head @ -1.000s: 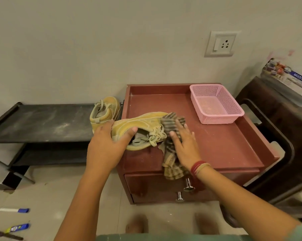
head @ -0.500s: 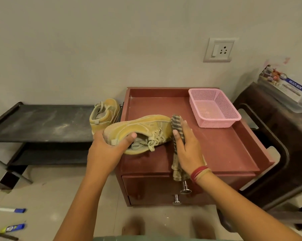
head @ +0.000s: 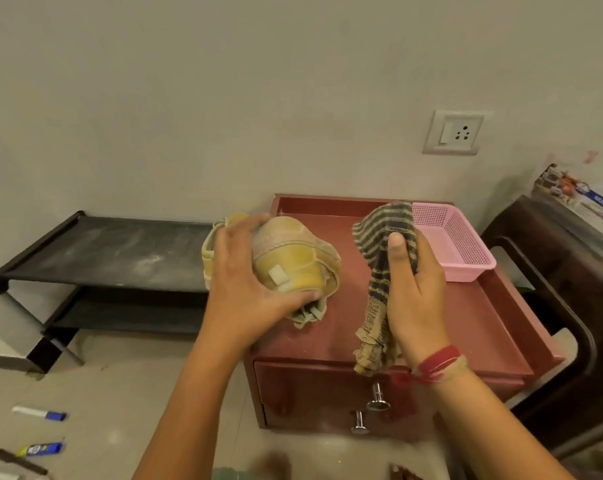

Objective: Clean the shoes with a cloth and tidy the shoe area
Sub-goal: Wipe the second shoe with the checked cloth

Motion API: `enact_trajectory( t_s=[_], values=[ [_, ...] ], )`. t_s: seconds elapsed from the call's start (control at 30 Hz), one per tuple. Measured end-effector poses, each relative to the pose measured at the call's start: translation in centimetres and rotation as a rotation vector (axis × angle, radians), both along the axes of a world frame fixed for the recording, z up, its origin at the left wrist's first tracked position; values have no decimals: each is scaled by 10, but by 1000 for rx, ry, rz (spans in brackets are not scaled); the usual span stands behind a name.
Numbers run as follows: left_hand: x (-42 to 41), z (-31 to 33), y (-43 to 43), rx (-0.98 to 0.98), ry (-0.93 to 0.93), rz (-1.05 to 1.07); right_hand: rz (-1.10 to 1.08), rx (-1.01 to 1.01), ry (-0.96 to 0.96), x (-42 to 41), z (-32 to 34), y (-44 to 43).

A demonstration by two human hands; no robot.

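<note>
Shoe (head: 293, 261) raised off desk (head: 466, 323), heel-first, gripped by left hand (head: 244, 289); right hand (head: 414, 299) clutches limp cloth (head: 383, 230). Probably light, pliable: hold heel.

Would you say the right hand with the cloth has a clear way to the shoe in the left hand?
Probably yes: the right hand grips the cloth beside the shoe, which the left hand holds, and nothing sits between them.

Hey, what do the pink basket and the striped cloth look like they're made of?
Pink basket: probably moulded plastic, matte, judging by its uniform mesh of small holes. Striped cloth: looks like coarse woven cotton, limp and draping, with a ragged lower edge; fibre unclear.
</note>
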State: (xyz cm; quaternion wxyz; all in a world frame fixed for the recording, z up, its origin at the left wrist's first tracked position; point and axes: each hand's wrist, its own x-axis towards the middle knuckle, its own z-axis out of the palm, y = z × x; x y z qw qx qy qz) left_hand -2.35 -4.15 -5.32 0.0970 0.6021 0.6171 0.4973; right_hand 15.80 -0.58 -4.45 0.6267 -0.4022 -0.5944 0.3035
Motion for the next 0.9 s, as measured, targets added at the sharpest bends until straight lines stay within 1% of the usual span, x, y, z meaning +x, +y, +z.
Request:
enact_trajectory(
  t_s=[0.1,0.17,0.2,0.23,0.27,0.3,0.33,0.37,0.5,0.6,0.63,0.67,0.7,0.77,0.8,0.83,0.9],
  values=[
    [17,2,6,28,-2,-105,8,39,-9,-1,11,0],
    [28,4,10,47,-1,-158,53,100,-68,-4,14,-2],
    [33,4,11,57,-14,-180,102,143,-132,-6,14,-5],
    [38,4,12,71,-23,-199,157,192,-243,-8,14,-7],
    [42,4,12,87,-16,-215,188,237,-397,-9,13,-8],
    [44,3,12,100,5,-224,193,268,-544,-10,9,-7],
    [45,1,12,113,28,-227,183,272,-624,-9,5,-5],
    [44,0,13,127,44,-230,180,249,-619,-8,1,-1],
    [40,-4,16,161,25,-246,278,72,-224,-8,-2,7],
    [39,-6,16,167,-3,-232,259,-111,34,-11,-3,13],
    [38,-5,16,163,1,-222,247,-113,52,-12,-4,12],
    [37,-5,15,159,7,-213,237,-68,1,-14,-5,8],
    [34,-5,15,165,15,-201,244,7,-99,-18,-6,3],
    [26,-7,13,196,38,-178,287,215,-382,-24,-9,-6],
    [22,-8,11,199,42,-174,319,250,-445,-25,-11,-6],
    [19,-7,10,194,35,-175,339,231,-418,-24,-13,-3],
    [16,-7,8,205,31,-177,357,36,-190,-22,-13,7]
  ],
)
